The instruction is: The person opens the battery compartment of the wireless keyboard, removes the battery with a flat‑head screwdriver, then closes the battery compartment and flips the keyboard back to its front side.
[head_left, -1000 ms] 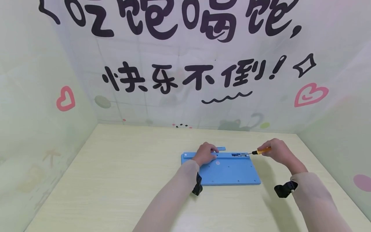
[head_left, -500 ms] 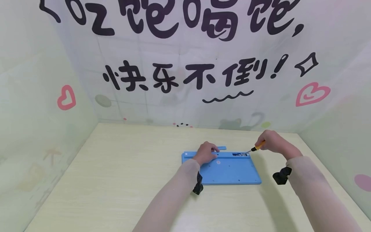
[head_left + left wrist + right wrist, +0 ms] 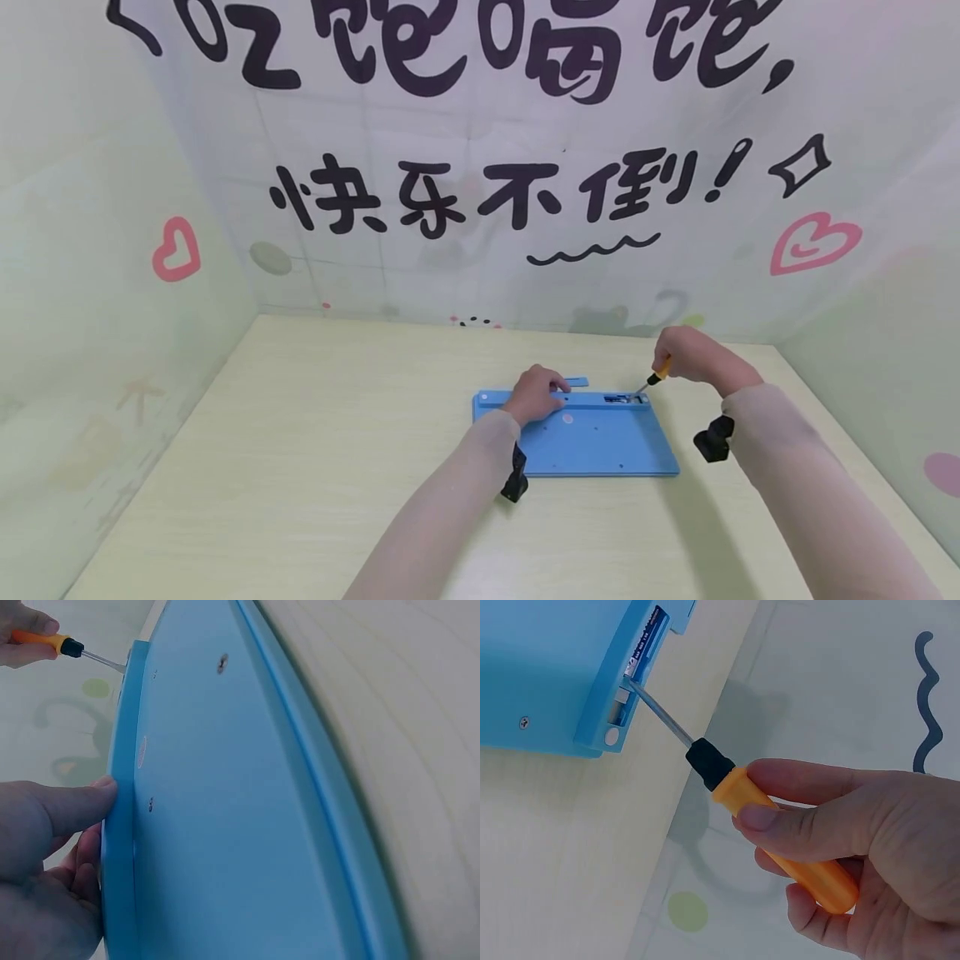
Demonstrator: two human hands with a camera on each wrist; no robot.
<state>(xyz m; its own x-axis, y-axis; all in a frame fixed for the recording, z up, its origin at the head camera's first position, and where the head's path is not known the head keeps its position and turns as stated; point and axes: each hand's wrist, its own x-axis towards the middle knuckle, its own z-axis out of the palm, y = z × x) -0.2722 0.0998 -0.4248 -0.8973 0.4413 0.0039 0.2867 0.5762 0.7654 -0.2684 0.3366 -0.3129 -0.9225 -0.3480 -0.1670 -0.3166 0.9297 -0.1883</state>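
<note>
A blue keyboard (image 3: 607, 450) lies with its underside up on the table, small screws showing in it. Along its far edge runs a raised ridge with an uncovered battery compartment (image 3: 617, 712) at the right end, and a blue-and-white battery (image 3: 645, 643) sits inside. My left hand (image 3: 536, 394) grips the middle of this ridge, thumb on the near side and fingers behind. With my right hand (image 3: 885, 840) I hold a screwdriver (image 3: 709, 763) by its orange handle. Its metal tip is in the compartment, right at the battery's end.
A small blue battery cover (image 3: 577, 382) lies just behind the keyboard, close to my left fingers. The pale wooden table (image 3: 300, 450) meets a printed backdrop (image 3: 420, 283) behind, with further printed walls left and right.
My right hand has risen and moved left, tilting the screwdriver more steeply while its tip stays at the compartment. The left hand keeps its grip on the keyboard.
</note>
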